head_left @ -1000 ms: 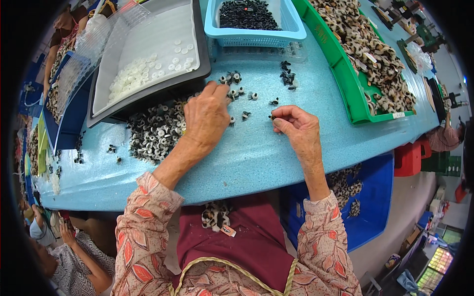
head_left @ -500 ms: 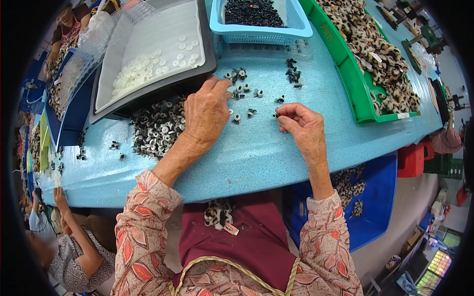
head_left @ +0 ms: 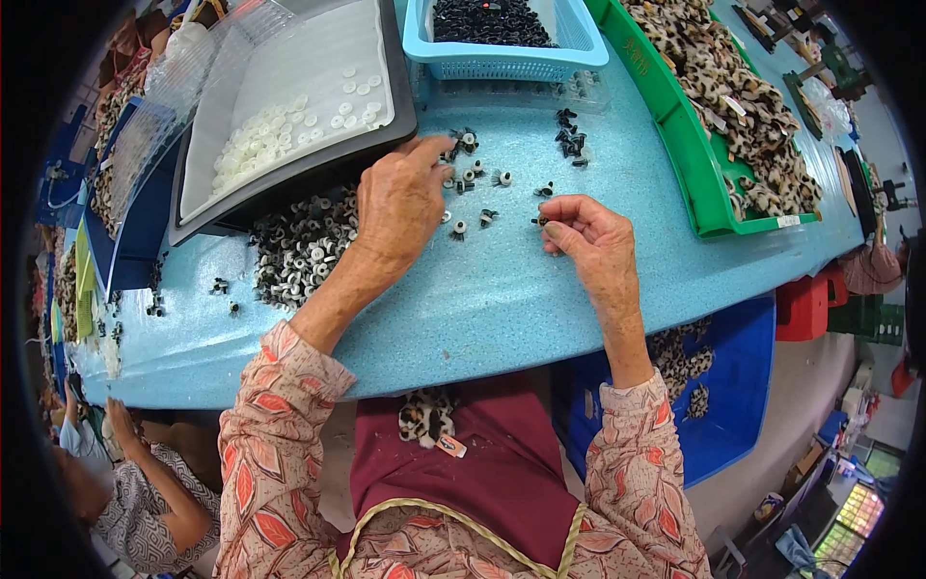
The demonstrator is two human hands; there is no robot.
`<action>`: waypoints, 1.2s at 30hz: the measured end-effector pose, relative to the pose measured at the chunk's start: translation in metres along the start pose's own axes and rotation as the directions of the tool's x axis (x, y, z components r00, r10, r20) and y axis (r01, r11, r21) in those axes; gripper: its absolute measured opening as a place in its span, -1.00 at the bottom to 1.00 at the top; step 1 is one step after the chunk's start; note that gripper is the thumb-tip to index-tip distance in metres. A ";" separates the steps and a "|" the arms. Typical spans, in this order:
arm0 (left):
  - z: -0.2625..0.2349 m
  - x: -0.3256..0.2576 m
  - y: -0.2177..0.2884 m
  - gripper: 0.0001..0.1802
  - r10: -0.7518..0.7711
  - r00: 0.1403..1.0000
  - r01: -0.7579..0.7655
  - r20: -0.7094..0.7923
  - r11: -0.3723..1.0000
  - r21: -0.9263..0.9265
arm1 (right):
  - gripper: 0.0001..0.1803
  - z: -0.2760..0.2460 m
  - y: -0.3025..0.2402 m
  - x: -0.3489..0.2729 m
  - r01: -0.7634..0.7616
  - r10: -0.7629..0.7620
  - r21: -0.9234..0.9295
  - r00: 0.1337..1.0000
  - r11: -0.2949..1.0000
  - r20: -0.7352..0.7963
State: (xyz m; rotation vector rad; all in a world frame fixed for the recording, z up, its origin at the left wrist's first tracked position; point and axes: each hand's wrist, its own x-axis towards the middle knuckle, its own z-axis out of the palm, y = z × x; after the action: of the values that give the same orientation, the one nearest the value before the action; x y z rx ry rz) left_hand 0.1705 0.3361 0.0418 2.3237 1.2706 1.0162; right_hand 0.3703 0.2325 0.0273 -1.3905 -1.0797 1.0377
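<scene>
Right hand [head_left: 590, 232] is pinching one tiny black-and-white button piece [head_left: 541, 221] mid-frame on the tabletop [head_left: 502, 299]; left hand [head_left: 400, 205] is reaching half-open into the scattered ones [head_left: 470, 177]. They're probably light, hard and slippery, so fingertip-pinching the rim is working best.

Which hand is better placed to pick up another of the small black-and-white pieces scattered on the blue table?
Left. The left hand rests among the scattered pieces, fingertips touching them; the right hand is already pinching one piece.
</scene>
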 end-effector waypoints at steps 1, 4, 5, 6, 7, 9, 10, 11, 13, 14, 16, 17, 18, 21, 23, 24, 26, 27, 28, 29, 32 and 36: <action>-0.004 -0.003 -0.003 -0.80 0.020 1.000 -0.020 0.000 1.000 0.022 | -0.81 0.001 -0.002 0.000 -0.003 0.003 0.028 1.000 1.000 -0.010; -0.015 -0.012 -0.001 -0.81 0.020 1.000 -0.020 0.011 0.999 0.029 | -0.78 0.000 -0.003 0.000 0.007 -0.006 0.064 1.000 0.998 -0.008; -0.017 -0.013 0.001 -0.82 0.011 1.000 -0.011 0.018 1.000 0.020 | -0.77 0.000 -0.002 0.000 0.013 -0.013 0.067 1.000 0.998 -0.002; -0.019 -0.015 0.000 -0.83 0.008 1.000 -0.008 0.011 1.000 0.025 | -0.77 0.001 -0.002 0.001 0.019 -0.020 0.080 1.000 0.997 0.010; -0.021 -0.017 -0.001 -0.84 0.005 1.000 -0.005 0.005 1.000 0.029 | -0.76 0.000 -0.001 0.001 0.025 -0.027 0.092 0.999 0.995 0.022; -0.023 -0.018 -0.004 -0.85 0.001 1.000 -0.001 -0.006 0.999 0.053 | -0.76 -0.001 0.000 0.001 0.036 -0.039 0.094 0.999 0.995 0.032; -0.022 -0.018 -0.004 -0.85 0.000 1.000 0.001 -0.010 0.997 0.072 | -0.75 -0.001 -0.001 0.000 0.042 -0.045 0.083 0.999 0.996 0.029; -0.022 -0.018 -0.004 -0.86 -0.001 1.000 0.002 -0.014 0.996 0.091 | -0.75 -0.001 -0.002 0.000 0.049 -0.050 0.072 0.998 0.996 0.026; -0.021 -0.017 -0.006 -0.85 -0.012 1.000 0.011 0.005 0.994 0.107 | -0.77 0.001 -0.003 -0.001 0.066 -0.068 0.089 0.997 0.994 0.019; -0.020 -0.016 -0.007 -0.85 -0.017 1.000 0.015 0.015 0.993 0.114 | -0.78 0.002 -0.003 -0.001 0.075 -0.077 0.098 0.997 0.992 0.014; -0.019 -0.015 -0.007 -0.83 -0.005 1.000 0.003 0.009 0.989 0.151 | -0.81 0.001 0.001 -0.001 0.140 -0.144 0.086 0.989 0.986 0.035; -0.018 -0.015 -0.008 -0.83 0.002 1.000 -0.003 0.006 0.985 0.170 | -0.82 0.001 0.002 0.000 0.173 -0.177 0.081 0.983 0.982 0.046; -0.017 -0.015 -0.009 -0.83 0.023 1.000 -0.024 0.006 0.988 0.154 | -0.83 0.002 0.002 0.000 0.183 -0.187 0.095 0.982 0.978 0.030; -0.014 -0.014 -0.008 -0.83 0.058 0.998 -0.060 0.019 0.988 0.143 | -0.85 0.003 0.003 0.000 0.200 -0.201 0.138 0.980 0.970 -0.010; -0.011 -0.009 0.000 -0.83 0.042 0.998 -0.050 0.049 0.982 0.184 | -0.84 0.000 0.005 0.000 0.192 -0.191 0.163 0.981 0.968 -0.026; -0.009 -0.008 0.001 -0.84 0.025 0.997 -0.038 0.072 0.982 0.184 | -0.84 0.000 0.004 -0.001 0.164 -0.163 0.152 0.986 0.975 -0.019; -0.005 -0.004 0.000 -0.85 -0.010 0.993 -0.012 0.118 0.983 0.185 | -0.84 0.000 0.001 -0.002 0.107 -0.107 0.129 0.994 0.986 -0.008; -0.004 -0.002 -0.001 -0.85 -0.008 0.991 -0.016 0.134 0.985 0.175 | -0.85 0.000 0.001 -0.003 0.106 -0.107 0.107 0.994 0.989 0.004; -0.003 -0.001 -0.002 -0.85 -0.006 0.989 -0.019 0.150 0.986 0.165 | -0.85 0.000 0.001 -0.002 0.106 -0.107 0.085 0.994 0.991 0.016; -0.004 -0.001 -0.003 -0.85 -0.004 0.986 -0.022 0.165 0.988 0.156 | -0.85 0.000 0.001 -0.002 0.105 -0.107 0.064 0.994 0.992 0.029; -0.005 0.000 -0.007 -0.91 0.028 0.985 -0.036 0.168 0.998 0.042 | -0.84 0.001 0.000 -0.002 0.119 -0.120 0.027 0.993 0.992 0.020; -0.013 -0.007 -0.001 -0.96 0.068 0.998 -0.067 0.001 0.987 -0.144 | -0.83 0.002 -0.003 -0.004 0.071 -0.070 0.062 0.997 0.996 -0.025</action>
State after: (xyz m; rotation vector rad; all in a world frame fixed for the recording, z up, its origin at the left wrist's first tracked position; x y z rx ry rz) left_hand 0.1580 0.3299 0.0471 2.2713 1.0844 1.0847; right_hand 0.3677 0.2291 0.0308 -1.3020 -1.0633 0.9941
